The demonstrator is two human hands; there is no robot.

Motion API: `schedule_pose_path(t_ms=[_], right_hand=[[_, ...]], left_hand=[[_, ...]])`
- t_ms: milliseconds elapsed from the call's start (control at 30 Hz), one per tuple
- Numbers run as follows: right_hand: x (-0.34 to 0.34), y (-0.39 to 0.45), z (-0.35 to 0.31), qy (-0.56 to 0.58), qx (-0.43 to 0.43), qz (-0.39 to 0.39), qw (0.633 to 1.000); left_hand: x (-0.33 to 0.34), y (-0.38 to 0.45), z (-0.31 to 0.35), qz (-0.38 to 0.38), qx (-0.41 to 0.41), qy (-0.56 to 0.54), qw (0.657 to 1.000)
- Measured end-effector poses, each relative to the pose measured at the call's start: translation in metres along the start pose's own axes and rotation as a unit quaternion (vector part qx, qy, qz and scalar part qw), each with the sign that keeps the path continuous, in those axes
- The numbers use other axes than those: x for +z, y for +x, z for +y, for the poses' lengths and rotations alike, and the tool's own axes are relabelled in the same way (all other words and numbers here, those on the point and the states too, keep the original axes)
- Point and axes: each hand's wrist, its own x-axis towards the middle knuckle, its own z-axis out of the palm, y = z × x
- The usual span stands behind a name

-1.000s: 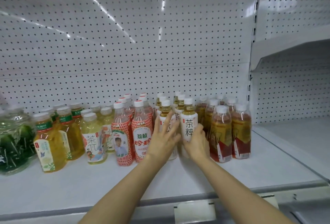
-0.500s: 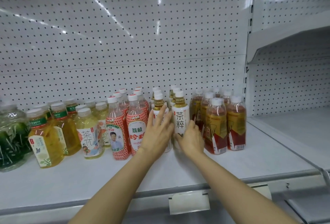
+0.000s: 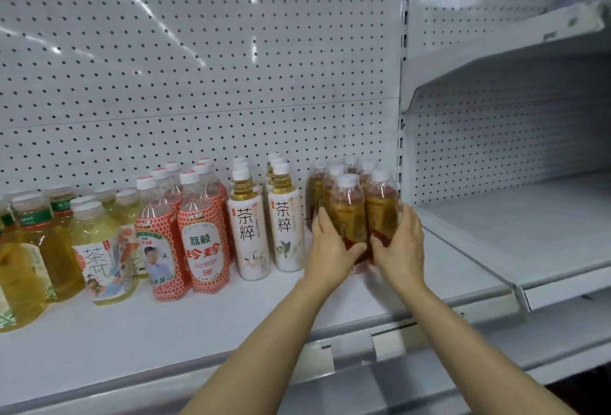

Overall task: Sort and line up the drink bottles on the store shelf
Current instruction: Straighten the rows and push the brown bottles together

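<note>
While my left hand (image 3: 327,249) and right hand (image 3: 401,246) cupped the amber bottles (image 3: 363,213) (front pair), fingers stayed fairly straight.

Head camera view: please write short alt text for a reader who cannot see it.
Both hands clasp the two front amber tea bottles on a white store shelf, the left hand on one side and the right hand on the other. Left of them stand rows of white-labelled, red-labelled and yellow-green bottles before a pegboard wall.
</note>
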Motion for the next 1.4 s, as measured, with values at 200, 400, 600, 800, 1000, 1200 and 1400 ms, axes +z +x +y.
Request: schedule_pose_path(t_ms=[200, 400, 600, 800, 1000, 1200, 1400], right_hand=[[-0.010, 0.039, 0.023, 0.092, 0.120, -0.199, 0.968], [-0.002, 0.049, 0.036, 0.067, 0.107, -0.219, 0.967], [-0.002, 0.054, 0.040, 0.069, 0.102, -0.223, 0.967], [-0.015, 0.062, 0.041, 0.279, 0.146, -0.300, 0.900], [-0.005, 0.089, 0.050, 0.482, 0.298, -0.299, 0.768], [0.007, 0.087, 0.047, 0.486, 0.275, -0.290, 0.777], [0.010, 0.089, 0.046, 0.468, 0.284, -0.308, 0.778]], left_hand=[[0.025, 0.016, -0.001, 0.007, -0.072, -0.032, 0.997], [0.025, 0.025, -0.010, 0.017, -0.090, -0.025, 0.995], [0.030, 0.024, -0.007, 0.054, -0.093, -0.022, 0.994], [0.024, 0.024, -0.010, 0.021, -0.107, -0.101, 0.989], [0.016, 0.025, -0.006, -0.012, -0.165, -0.219, 0.962], [0.022, 0.025, -0.004, 0.046, -0.158, -0.123, 0.979], [0.026, 0.030, -0.001, -0.002, -0.145, -0.185, 0.972]])
